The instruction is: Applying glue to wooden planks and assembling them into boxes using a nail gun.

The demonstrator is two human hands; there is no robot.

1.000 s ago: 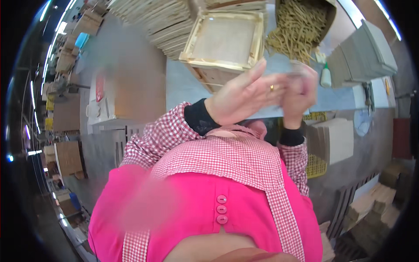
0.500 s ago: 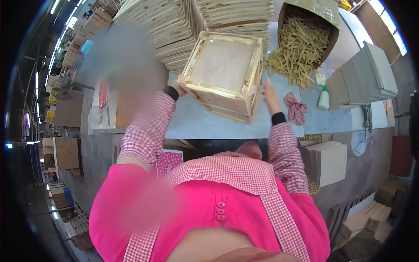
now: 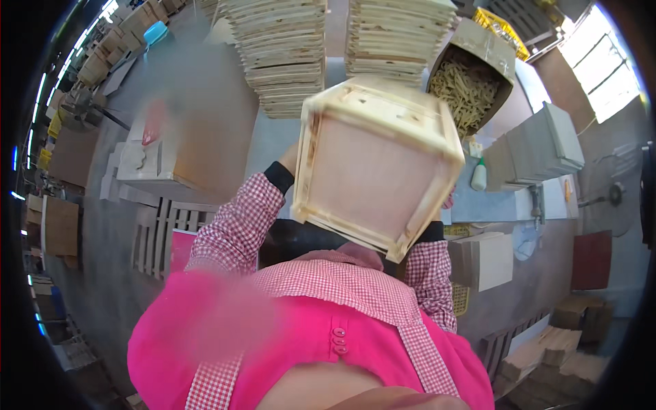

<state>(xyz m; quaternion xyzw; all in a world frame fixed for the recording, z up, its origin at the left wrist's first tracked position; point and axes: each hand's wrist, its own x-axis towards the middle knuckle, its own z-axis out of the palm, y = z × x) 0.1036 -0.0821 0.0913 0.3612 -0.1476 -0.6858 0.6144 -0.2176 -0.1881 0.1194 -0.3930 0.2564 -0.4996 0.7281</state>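
Observation:
A pale wooden crate [image 3: 372,160] with a slatted frame and flat panels is tipped toward me, its lower corner overlapping the table's front edge. My left hand [image 3: 292,157] grips its left side, with most of the fingers hidden behind the frame. On the other side, my right forearm ends at a black cuff by the crate's lower right, and the crate covers that hand. The crate's outline is slightly blurred by motion. Behind its right edge, a bit of a pink cloth [image 3: 449,199] shows on the table [image 3: 471,207].
Two tall stacks of wooden frames, a left stack [image 3: 283,61] and a right stack [image 3: 393,41], stand beyond the crate. A tipped cardboard box [image 3: 482,44] holds tan strips [image 3: 465,92]. Rightward are a white glue bottle [image 3: 479,176] and grey boards [image 3: 540,147].
The crate has been raised and tipped toward me, so its flat panel looks larger. My right hand, earlier apart from the crate with fingers showing, has moved nearer and behind it.

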